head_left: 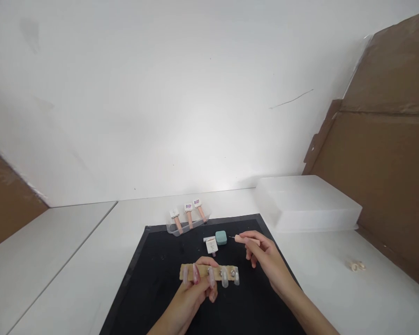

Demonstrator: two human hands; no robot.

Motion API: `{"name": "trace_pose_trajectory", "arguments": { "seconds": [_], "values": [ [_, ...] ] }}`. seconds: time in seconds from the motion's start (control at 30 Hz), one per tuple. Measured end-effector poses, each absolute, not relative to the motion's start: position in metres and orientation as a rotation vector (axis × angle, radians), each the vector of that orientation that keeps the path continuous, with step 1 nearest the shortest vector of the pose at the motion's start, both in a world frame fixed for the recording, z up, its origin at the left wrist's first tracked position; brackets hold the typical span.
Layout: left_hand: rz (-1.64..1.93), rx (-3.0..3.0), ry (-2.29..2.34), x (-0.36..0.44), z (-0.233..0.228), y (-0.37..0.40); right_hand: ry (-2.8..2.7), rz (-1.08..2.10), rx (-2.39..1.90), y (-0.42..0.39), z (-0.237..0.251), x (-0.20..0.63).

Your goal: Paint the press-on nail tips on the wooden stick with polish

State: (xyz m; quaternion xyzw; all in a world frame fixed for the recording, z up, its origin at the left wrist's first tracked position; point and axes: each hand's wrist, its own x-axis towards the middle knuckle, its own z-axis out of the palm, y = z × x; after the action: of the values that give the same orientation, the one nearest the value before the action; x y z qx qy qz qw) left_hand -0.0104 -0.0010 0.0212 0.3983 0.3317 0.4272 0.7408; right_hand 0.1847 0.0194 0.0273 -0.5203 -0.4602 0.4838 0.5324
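So the left hand [195, 291] is pinching a tan strip [209, 272] of false nails above the black mat [153, 274], long axis running left-right, tips pointing toward the camera. Right hand [265, 256] grips a thin brush [246, 239], tip aimed left at the teal pot [221, 237]. Looks like only the left nails are pinkish, the rest clear, so maybe halfway.

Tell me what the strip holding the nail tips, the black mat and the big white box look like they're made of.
Strip: tan and matte, likely cardboard. Nail tips: glossy, see-through, probably plastic. Black mat: dull and flat, maybe rubber or fabric; unclear. White box: translucent, frosted, looks plastic.
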Motion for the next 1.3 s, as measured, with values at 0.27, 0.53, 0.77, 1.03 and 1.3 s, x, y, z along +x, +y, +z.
{"name": "trace_pose_trajectory", "arguments": {
  "seconds": [0.27,0.53,0.77,1.03,1.3],
  "values": [
    [0.931,0.885,0.933,-0.011,0.016,0.005,-1.351,0.839,-1.311,0.024,0.02,0.187],
    [1.026,0.774,0.882,-0.018,0.024,0.016,-1.446,0.839,-1.291,0.019,0.014,0.187],
    [1.078,0.664,0.785,-0.025,0.02,0.026,-1.453,0.863,-1.327,0.016,0.017,0.187],
    [1.197,0.565,0.785,-0.036,0.015,0.037,-1.376,1.009,-1.335,0.016,0.02,0.188],
    [1.255,0.527,0.845,-0.033,0.013,0.038,-1.285,1.129,-1.297,0.018,0.01,0.186]
  ]
}}
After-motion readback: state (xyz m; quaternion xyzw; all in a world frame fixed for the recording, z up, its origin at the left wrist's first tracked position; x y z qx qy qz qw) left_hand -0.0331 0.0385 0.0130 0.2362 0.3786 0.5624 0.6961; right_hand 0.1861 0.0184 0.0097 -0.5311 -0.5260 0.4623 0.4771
